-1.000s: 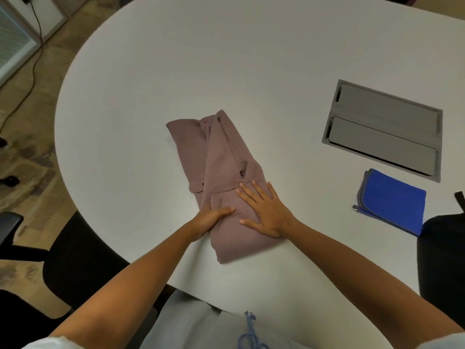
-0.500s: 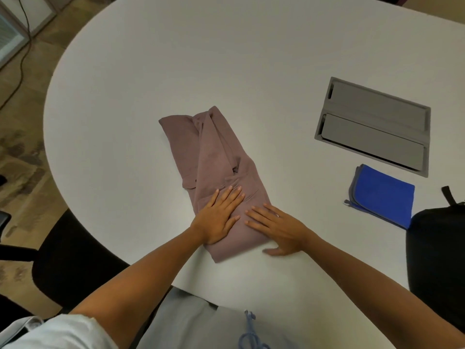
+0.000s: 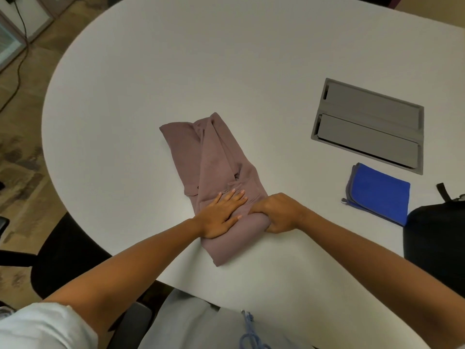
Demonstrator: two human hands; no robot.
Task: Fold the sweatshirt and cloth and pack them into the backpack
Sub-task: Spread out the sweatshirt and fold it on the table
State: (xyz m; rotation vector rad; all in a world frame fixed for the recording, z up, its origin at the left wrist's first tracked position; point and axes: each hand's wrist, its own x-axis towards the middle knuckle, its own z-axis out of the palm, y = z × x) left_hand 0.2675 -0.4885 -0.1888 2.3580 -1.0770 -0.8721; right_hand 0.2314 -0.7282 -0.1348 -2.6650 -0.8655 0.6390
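So, mauve sweatshirt [image 3: 216, 172] folded into a long strip, lying slantwise near the front edge of the white table [image 3: 176, 71]. Left hand [image 3: 221, 215] flat on its near half, fingers straight and spread — pressing down. Right hand [image 3: 276, 212] curled round the strip's right edge, gripping the fabric. Blue cloth [image 3: 377, 192] already folded, well off to the right, just beside the black backpack [image 3: 435, 238] at the table's right edge — grey cable hatch [image 3: 367, 124] behind it.
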